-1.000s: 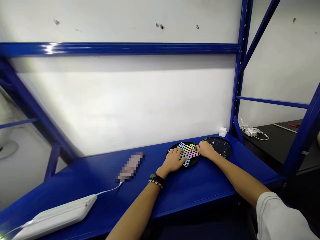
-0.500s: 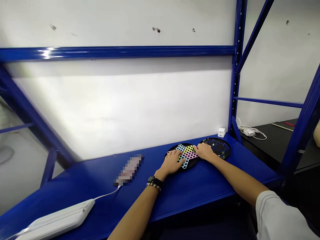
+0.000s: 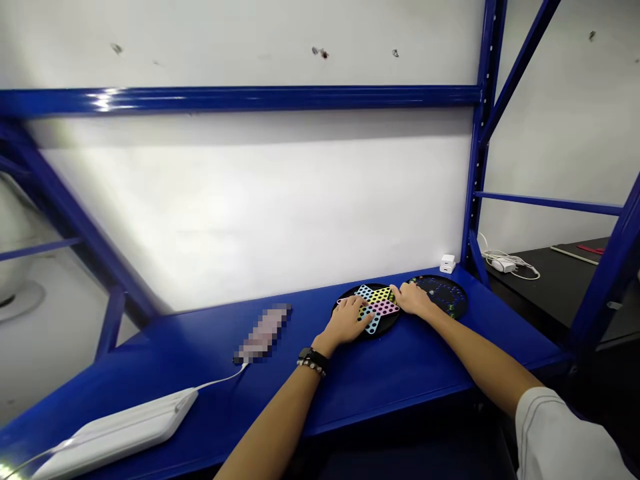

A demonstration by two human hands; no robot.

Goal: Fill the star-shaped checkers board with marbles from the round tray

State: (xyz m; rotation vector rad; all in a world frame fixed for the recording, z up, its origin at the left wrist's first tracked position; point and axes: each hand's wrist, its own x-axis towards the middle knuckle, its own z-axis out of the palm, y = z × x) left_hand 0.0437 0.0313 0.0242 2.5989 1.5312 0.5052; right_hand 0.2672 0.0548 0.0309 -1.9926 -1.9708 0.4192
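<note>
A round black game board (image 3: pixel 379 307) with a pastel star of peg holes lies on the blue shelf (image 3: pixel 390 373). My left hand (image 3: pixel 346 321) rests flat on the board's left side, fingers stretched over the holes. My right hand (image 3: pixel 414 300) lies on the board's right edge with fingers curled down; what they pinch, if anything, is hidden. Just right of it sits a round black tray (image 3: pixel 444 295) holding several small coloured pieces.
A blurred phone (image 3: pixel 263 332) lies to the left, cabled to a white power bank (image 3: pixel 117 433) at the shelf's near left. A small white charger (image 3: pixel 447 264) stands by the wall. Blue rack posts (image 3: pixel 475 173) rise at right; a black table (image 3: pixel 560 273) carries white cables.
Both hands stay on the board in nearly the same pose. Only the camera view has shifted slightly.
</note>
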